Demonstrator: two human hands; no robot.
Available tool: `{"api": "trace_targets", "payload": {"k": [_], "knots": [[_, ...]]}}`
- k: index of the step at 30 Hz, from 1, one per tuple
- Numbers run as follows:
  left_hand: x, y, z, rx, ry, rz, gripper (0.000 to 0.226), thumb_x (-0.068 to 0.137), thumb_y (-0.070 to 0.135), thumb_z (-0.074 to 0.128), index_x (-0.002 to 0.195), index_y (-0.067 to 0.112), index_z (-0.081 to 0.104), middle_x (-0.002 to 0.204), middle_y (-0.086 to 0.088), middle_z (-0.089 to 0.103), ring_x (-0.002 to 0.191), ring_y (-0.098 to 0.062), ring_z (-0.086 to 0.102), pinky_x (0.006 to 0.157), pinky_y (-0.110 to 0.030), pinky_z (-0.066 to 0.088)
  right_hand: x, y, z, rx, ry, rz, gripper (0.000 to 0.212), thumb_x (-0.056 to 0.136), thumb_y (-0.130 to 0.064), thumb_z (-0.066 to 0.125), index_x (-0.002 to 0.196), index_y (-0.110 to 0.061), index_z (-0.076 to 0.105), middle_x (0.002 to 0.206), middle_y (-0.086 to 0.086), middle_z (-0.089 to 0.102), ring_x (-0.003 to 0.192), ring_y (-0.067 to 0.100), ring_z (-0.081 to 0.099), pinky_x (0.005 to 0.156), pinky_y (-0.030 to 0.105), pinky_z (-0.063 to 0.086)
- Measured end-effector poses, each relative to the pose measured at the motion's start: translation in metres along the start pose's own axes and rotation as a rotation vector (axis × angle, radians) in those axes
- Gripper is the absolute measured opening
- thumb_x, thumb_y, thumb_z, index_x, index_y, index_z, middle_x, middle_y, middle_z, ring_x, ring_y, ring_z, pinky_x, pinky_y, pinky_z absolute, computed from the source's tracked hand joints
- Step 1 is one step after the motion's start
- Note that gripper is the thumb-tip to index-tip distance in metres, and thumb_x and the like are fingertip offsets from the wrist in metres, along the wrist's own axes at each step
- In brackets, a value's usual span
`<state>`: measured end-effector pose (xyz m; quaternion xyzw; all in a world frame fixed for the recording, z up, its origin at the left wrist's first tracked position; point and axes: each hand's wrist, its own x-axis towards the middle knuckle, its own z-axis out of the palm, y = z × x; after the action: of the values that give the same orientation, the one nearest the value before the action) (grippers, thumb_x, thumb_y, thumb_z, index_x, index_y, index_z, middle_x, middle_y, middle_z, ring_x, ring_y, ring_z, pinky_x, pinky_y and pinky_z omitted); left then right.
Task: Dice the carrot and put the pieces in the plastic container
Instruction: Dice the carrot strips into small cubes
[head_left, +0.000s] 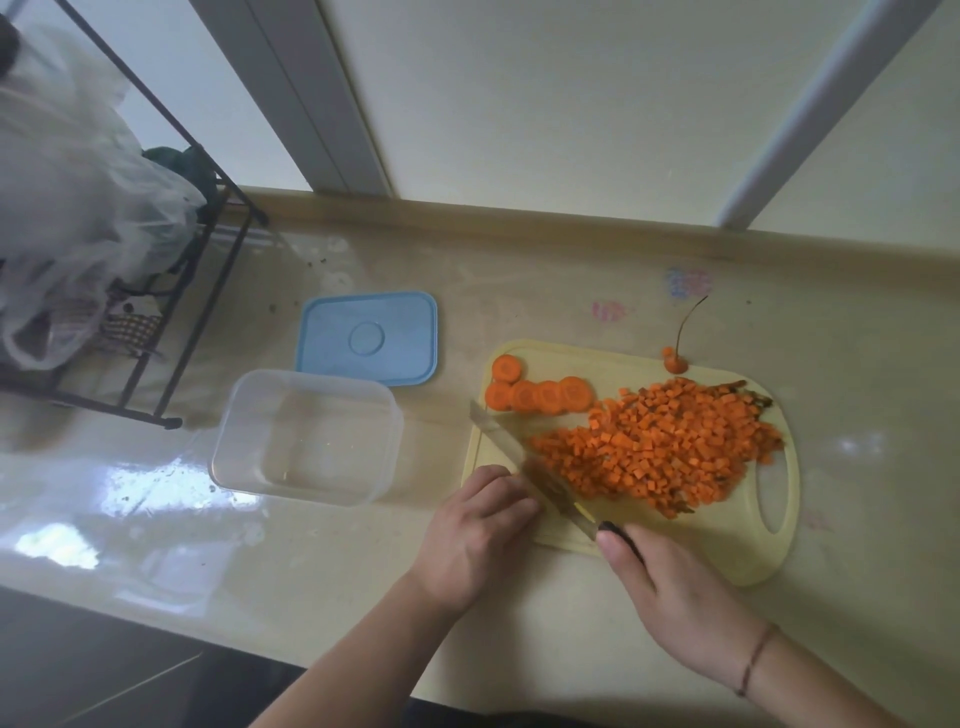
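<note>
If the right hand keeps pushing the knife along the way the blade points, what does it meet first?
The right hand grips the knife, whose blade points up-left across the cutting board. Its tip already sits just below the carrot slices, so probably those first, though it may slip just left of them.

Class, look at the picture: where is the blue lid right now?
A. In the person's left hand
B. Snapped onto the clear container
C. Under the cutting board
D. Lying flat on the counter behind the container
D: the blue lid lies flat on the counter, behind the open, empty container.
</note>
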<state>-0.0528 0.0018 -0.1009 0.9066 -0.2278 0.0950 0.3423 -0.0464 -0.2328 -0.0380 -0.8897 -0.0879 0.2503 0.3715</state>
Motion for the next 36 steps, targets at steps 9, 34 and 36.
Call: {"api": "trace_targets", "payload": {"k": [9, 34, 36], "knots": [[-0.003, 0.002, -0.005, 0.014, -0.029, 0.037, 0.012, 0.097, 0.008, 0.065, 0.107, 0.005, 0.071, 0.115, 0.000, 0.058, 0.107, -0.027, 0.056, 0.090, -0.033, 0.050, -0.016, -0.006, -0.005, 0.038, -0.008, -0.014, 0.068, 0.083, -0.081, 0.019, 0.069, -0.020, 0.046, 0.066, 0.002, 0.056, 0.058, 0.011, 0.053, 0.060, 0.035, 0.040], [-0.003, -0.002, -0.004, 0.042, -0.043, 0.036, 0.014, 0.094, 0.009, 0.069, 0.107, 0.008, 0.074, 0.113, 0.000, 0.064, 0.107, -0.023, 0.057, 0.093, -0.026, 0.049, 0.001, -0.005, 0.008, -0.063, -0.014, -0.019, 0.070, 0.082, -0.083, 0.010, 0.072, -0.024, 0.046, 0.064, -0.001, 0.056, 0.063, 0.011, 0.055, 0.064, 0.042, 0.045], [-0.002, -0.003, -0.003, 0.060, -0.039, 0.056, 0.013, 0.091, 0.005, 0.072, 0.103, 0.008, 0.073, 0.111, 0.002, 0.059, 0.104, -0.024, 0.056, 0.087, -0.030, 0.050, 0.000, 0.003, -0.001, -0.036, 0.022, 0.018, 0.071, 0.081, -0.085, 0.012, 0.069, -0.023, 0.047, 0.061, 0.000, 0.055, 0.061, 0.010, 0.055, 0.062, 0.041, 0.044]]}}
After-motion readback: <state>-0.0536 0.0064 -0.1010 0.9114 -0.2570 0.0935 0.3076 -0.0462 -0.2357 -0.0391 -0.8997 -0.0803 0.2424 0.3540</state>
